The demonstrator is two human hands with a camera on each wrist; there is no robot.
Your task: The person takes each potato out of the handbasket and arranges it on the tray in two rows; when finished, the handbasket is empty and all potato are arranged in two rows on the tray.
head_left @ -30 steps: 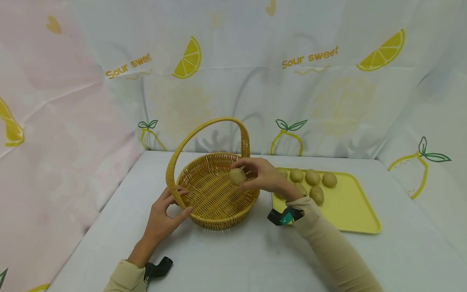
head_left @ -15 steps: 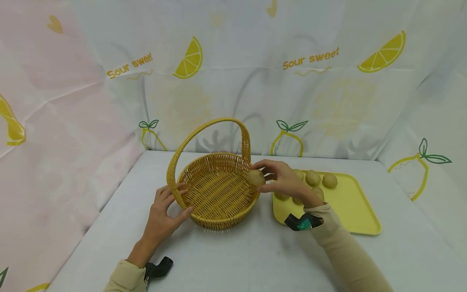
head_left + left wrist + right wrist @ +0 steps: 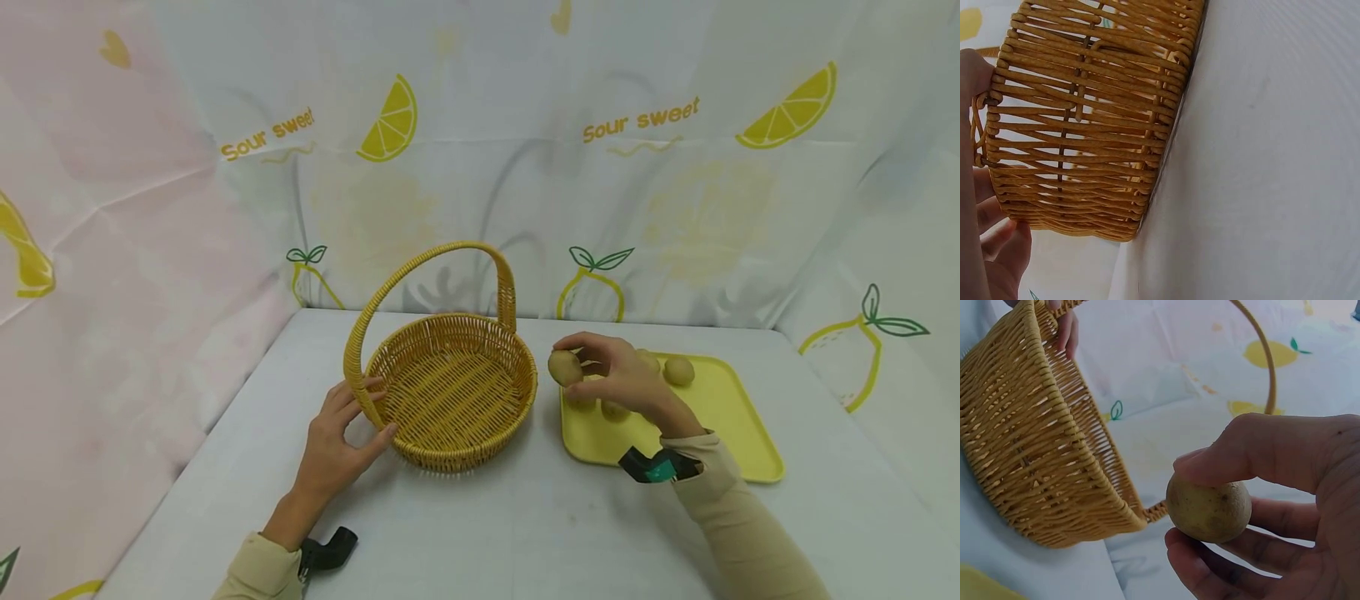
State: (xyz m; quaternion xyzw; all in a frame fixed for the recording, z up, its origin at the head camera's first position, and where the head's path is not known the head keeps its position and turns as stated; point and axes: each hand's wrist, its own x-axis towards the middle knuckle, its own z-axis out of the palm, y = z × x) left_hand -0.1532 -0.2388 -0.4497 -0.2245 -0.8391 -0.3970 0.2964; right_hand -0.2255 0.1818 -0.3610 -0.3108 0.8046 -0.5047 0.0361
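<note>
A round wicker basket (image 3: 450,408) with a tall arched handle stands on the table, and no potatoes show inside it. My left hand (image 3: 333,446) grips its left rim at the foot of the handle; the left wrist view shows the fingers against the woven wall (image 3: 1079,131). Between the thumb and fingers of my right hand (image 3: 618,375) is a potato (image 3: 564,367), held above the left edge of a yellow tray (image 3: 697,433). The right wrist view shows this potato (image 3: 1207,509) pinched, apart from the basket. Several more potatoes lie on the tray, some hidden behind my right hand.
To the right on the tray sits one potato (image 3: 678,372). A white cloth covers the table (image 3: 480,533), and a curtain (image 3: 480,192) printed with lemons rises behind it. Each wrist carries a black camera mount.
My right hand has moved right with the potato, from over the basket to over the tray's left edge. My left hand and the basket have stayed in place.
</note>
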